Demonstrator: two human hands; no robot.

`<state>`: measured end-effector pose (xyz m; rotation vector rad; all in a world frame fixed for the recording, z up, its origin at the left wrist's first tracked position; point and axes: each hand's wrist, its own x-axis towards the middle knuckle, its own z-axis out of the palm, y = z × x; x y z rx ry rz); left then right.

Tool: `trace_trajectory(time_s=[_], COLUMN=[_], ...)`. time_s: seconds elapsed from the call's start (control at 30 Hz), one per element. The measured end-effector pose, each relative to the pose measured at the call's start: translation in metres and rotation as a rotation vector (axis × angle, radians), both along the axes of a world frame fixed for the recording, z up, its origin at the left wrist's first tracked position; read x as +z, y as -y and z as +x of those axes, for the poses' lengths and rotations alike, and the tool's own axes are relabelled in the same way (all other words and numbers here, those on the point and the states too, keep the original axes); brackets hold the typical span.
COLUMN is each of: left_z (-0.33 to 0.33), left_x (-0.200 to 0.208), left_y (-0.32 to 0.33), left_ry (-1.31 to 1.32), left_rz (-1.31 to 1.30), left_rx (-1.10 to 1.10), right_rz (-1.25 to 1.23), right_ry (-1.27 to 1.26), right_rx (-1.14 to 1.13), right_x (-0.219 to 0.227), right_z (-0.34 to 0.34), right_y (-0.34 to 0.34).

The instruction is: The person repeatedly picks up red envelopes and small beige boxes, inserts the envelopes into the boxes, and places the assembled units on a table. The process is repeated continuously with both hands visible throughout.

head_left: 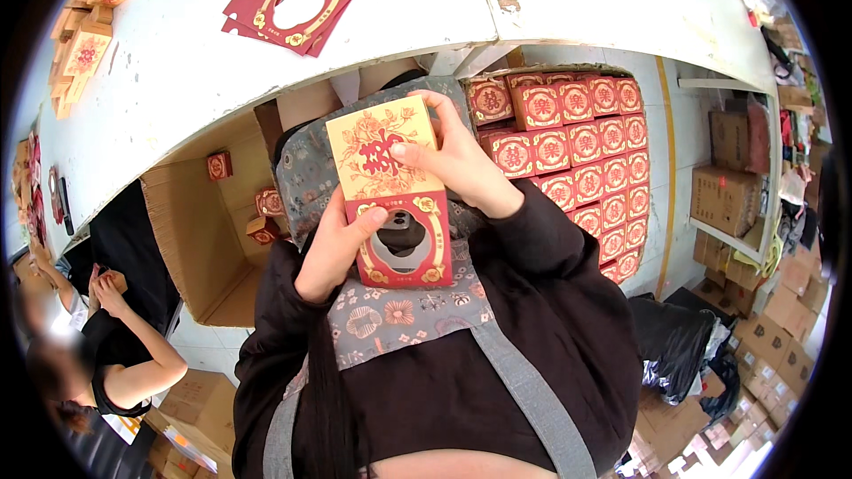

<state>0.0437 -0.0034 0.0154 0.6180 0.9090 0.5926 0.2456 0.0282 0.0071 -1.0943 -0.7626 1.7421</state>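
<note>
A small cream and gold gift box (380,155) with a red symbol sits partly inside a red sleeve with an oval window (404,244); I hold both in front of my apron. My left hand (333,248) grips the red sleeve from the left side, thumb on its face. On the box's upper right part rests my right hand (457,160), its fingers curled over the top edge and thumb on the front.
Flat red sleeves (291,2) lie on the white table (177,71). A carton of several finished red boxes (577,151) stands to the right, an open cardboard carton (204,239) to the left. Another person (115,355) works at lower left. Cream boxes (84,27) are stacked far left.
</note>
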Motion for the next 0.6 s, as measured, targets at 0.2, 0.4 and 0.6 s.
trace_trajectory(time_s=[0.2, 0.4, 0.6], left_z=[-0.027, -0.02, -0.029], left_x=[-0.021, -0.008, -0.034], left_y=[-0.002, -0.014, -0.016], left_ry=[0.097, 0.029, -0.209], left_rz=[-0.007, 0.091, 0.443], left_rx=[-0.016, 0.203, -0.155], right_rz=[0.081, 0.181, 0.305], right_ry=[0.126, 0.029, 0.217], right_rx=[-0.011, 0.277, 0.286], right_x=[-0.007, -0.021, -0.045], right_z=[-0.019, -0.007, 0.029], right_y=[0.006, 0.014, 0.029])
